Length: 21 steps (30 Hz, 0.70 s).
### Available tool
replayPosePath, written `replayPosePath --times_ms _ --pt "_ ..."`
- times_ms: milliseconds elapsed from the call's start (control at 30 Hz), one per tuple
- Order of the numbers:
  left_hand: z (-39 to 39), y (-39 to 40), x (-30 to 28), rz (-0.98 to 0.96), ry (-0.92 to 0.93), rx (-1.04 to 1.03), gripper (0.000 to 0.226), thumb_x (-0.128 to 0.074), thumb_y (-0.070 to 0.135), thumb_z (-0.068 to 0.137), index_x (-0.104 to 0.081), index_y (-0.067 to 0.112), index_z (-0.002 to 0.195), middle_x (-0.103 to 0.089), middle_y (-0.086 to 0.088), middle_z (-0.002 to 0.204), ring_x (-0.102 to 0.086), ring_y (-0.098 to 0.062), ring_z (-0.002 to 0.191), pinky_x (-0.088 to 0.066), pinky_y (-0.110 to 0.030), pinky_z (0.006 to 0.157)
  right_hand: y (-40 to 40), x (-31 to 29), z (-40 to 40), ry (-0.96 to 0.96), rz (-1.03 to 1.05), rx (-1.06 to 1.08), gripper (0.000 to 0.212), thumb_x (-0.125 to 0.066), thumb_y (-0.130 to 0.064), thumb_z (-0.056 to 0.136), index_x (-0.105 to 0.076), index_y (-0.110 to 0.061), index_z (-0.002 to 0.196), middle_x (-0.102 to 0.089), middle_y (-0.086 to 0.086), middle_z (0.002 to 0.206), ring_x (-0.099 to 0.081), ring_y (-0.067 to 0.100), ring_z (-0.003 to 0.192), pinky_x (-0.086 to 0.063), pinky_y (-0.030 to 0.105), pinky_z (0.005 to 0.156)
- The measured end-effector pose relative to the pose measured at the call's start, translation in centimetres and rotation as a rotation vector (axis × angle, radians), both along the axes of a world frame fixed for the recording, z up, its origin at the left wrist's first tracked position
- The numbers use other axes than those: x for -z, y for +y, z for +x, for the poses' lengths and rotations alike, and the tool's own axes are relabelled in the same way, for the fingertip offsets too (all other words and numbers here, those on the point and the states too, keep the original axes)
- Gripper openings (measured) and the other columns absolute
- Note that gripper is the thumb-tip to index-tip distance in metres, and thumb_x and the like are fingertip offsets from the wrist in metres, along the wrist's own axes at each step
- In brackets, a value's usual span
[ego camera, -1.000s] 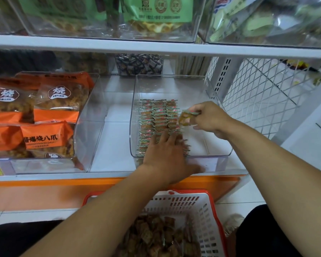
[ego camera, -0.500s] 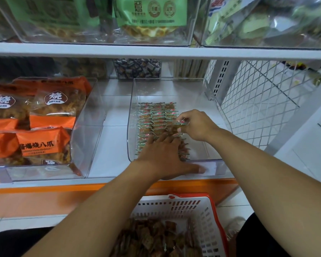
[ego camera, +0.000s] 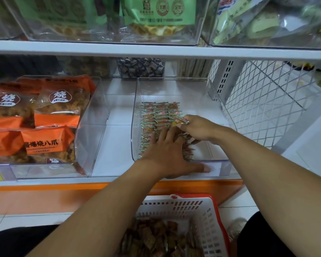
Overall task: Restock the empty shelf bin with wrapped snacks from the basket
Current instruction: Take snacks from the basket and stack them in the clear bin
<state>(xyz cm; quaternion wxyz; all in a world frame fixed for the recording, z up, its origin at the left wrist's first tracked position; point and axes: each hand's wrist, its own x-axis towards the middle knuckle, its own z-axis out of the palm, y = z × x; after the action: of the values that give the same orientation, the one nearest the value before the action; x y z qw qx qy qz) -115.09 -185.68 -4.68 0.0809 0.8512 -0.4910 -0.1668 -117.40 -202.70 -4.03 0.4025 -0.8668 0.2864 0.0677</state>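
On the white shelf (ego camera: 107,145), the clear bin (ego camera: 174,86) holds rows of snacks (ego camera: 156,115). The left hand (ego camera: 167,153) lies flat on them; at its 1 o'clock, the right hand (ego camera: 198,127) pinches one snack (ego camera: 176,123). The basket (ego camera: 208,216) sits at 6 o'clock

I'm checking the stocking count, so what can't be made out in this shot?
- Head view: the left hand covers the near snack rows in the bin.
- Print on the packet pinched by the right hand is too small.
- The basket is cut off by the bottom edge; arms hide its left.
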Motion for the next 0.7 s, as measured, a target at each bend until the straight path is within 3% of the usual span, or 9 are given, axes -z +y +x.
replayPosePath --times_ms 100,200,267,333,433,567,633,700 --pt "0.57 -0.49 0.15 0.000 0.088 -0.030 0.122 -0.029 0.103 0.061 -0.009 0.035 0.160 0.007 0.005 0.170 0.019 -0.022 0.155 0.008 -0.061 0.122 0.11 -0.12 0.11 -0.009 0.033 0.042 0.048 -0.054 -0.040 0.101 -0.053 -0.005 0.134 -0.066 0.013 0.116 -0.068 0.027 0.097 -0.062 0.042 0.078" --pt "0.91 -0.68 0.42 0.032 0.103 -0.029 0.124 -0.026 0.106 0.058 -0.005 0.039 0.160 0.007 0.003 0.170 0.019 -0.023 0.155 0.011 -0.062 0.121 0.05 -0.13 0.17 -0.024 -0.038 0.027 0.050 -0.052 -0.038 0.103 -0.045 -0.006 0.140 -0.064 0.012 0.112 -0.067 0.027 0.095 -0.061 0.044 0.080" --pt "0.99 -0.72 0.64 0.026 0.093 -0.028 0.126 -0.022 0.107 0.054 -0.006 0.040 0.160 0.002 0.004 0.171 0.016 -0.023 0.155 0.011 -0.061 0.121 -0.02 -0.06 0.20 -0.052 -0.127 -0.019 0.044 -0.048 -0.037 0.104 -0.042 -0.008 0.137 -0.061 0.008 0.100 -0.062 0.021 0.083 -0.058 0.040 0.070" --pt "0.99 -0.76 0.72 0.019 0.082 -0.023 0.128 -0.019 0.108 0.052 -0.009 0.039 0.160 -0.003 0.005 0.171 0.013 -0.022 0.156 0.010 -0.061 0.122 -0.05 0.07 0.23 -0.073 -0.224 -0.055 0.040 -0.046 -0.036 0.105 -0.042 -0.011 0.135 -0.058 0.006 0.099 -0.053 0.017 0.076 -0.043 0.030 0.057" --pt "1.06 -0.88 0.84 0.024 0.069 -0.024 0.129 -0.019 0.108 0.053 -0.013 0.037 0.160 -0.005 0.005 0.171 0.011 -0.022 0.156 0.011 -0.061 0.122 -0.03 0.34 0.35 -0.105 -0.288 -0.059 0.034 -0.044 -0.033 0.106 -0.039 -0.014 0.134 -0.064 0.012 0.106 -0.059 0.023 0.080 -0.040 0.030 0.056" --pt "1.03 -0.80 0.88 0.025 0.075 -0.033 0.127 -0.021 0.108 0.054 -0.017 0.037 0.159 -0.008 0.004 0.170 0.006 -0.023 0.157 0.009 -0.060 0.122 0.00 0.46 0.40 -0.100 -0.305 -0.077 0.033 -0.050 -0.034 0.104 -0.043 -0.021 0.133 -0.062 0.007 0.089 -0.055 0.017 0.067 -0.036 0.028 0.052" --pt "1.00 -0.72 0.83 0.023 0.073 -0.033 0.126 -0.022 0.107 0.055 -0.018 0.035 0.159 -0.010 0.002 0.170 0.003 -0.024 0.156 0.007 -0.059 0.123 -0.28 0.22 0.35 -0.100 -0.262 -0.077 0.027 -0.059 -0.032 0.100 -0.051 -0.021 0.124 -0.061 0.005 0.083 -0.056 0.019 0.067 -0.042 0.030 0.056" --pt "0.93 -0.68 0.75 0.018 0.070 -0.030 0.125 -0.024 0.106 0.057 -0.017 0.035 0.159 -0.011 0.002 0.170 0.001 -0.024 0.156 0.007 -0.058 0.123 -0.46 -0.02 0.25 -0.123 -0.228 -0.059 0.025 -0.069 -0.028 0.094 -0.059 -0.017 0.115 -0.066 0.009 0.097 -0.062 0.025 0.084 -0.053 0.036 0.073"
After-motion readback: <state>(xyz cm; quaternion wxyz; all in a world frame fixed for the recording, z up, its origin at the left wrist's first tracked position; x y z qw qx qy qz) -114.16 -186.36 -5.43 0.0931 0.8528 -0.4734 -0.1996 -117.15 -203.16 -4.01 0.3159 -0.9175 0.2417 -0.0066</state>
